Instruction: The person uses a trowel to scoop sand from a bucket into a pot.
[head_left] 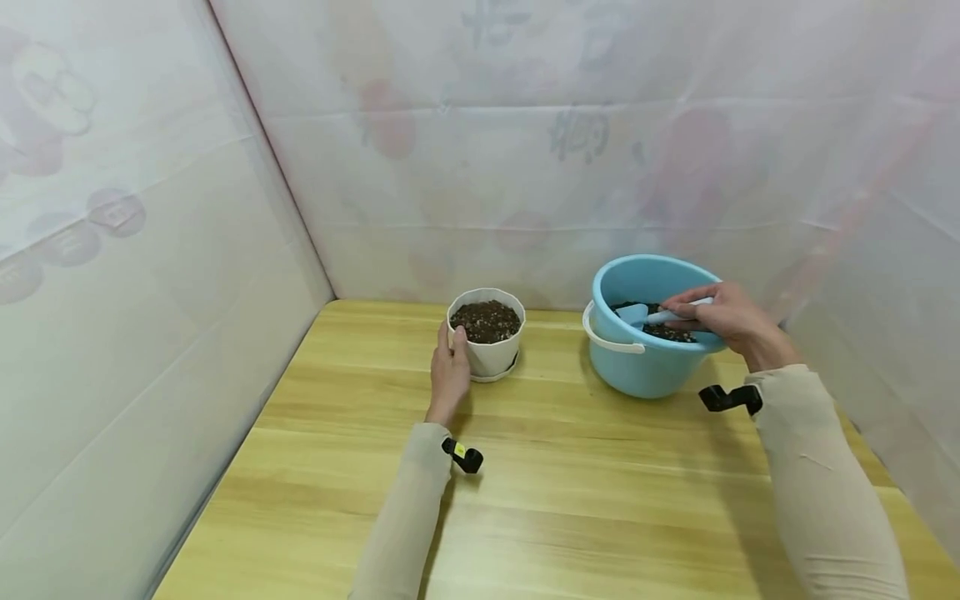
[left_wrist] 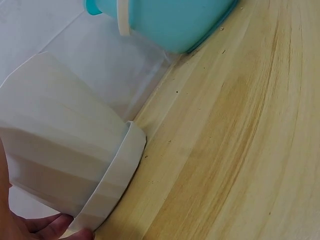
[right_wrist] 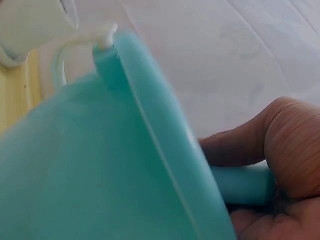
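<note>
A wooden table [head_left: 570, 500] fills the lower view, walled on three sides by pale translucent sheeting [head_left: 150, 250] with faint printed shapes. Two arms in beige sleeves reach forward from below, each with a small black camera clipped at the wrist.

Toward the right rear of the table stands a blue bucket [head_left: 645, 367] with a white handle hanging down its front. Dark soil [head_left: 667, 332] lies inside it. Well apart from it, toward the middle rear, sits a white pot [head_left: 491, 354] on a matching saucer [left_wrist: 112, 185], and the pot already holds soil [head_left: 486, 321] close to its rim.

The right hand [head_left: 716, 315] reaches over the bucket's rim, fingers curled round the pale handle of a small trowel [head_left: 637, 314]. Its blue blade rests just above or on the bucket's soil; it cannot be told whether it carries any. The left hand [head_left: 450, 371] lies upright against the pot's left side, fingers fairly straight, thumb up at the rim, steadying it.

As a judgement, filling looks far along: the pot appears nearly full, with perhaps a last topping-up left.
</note>
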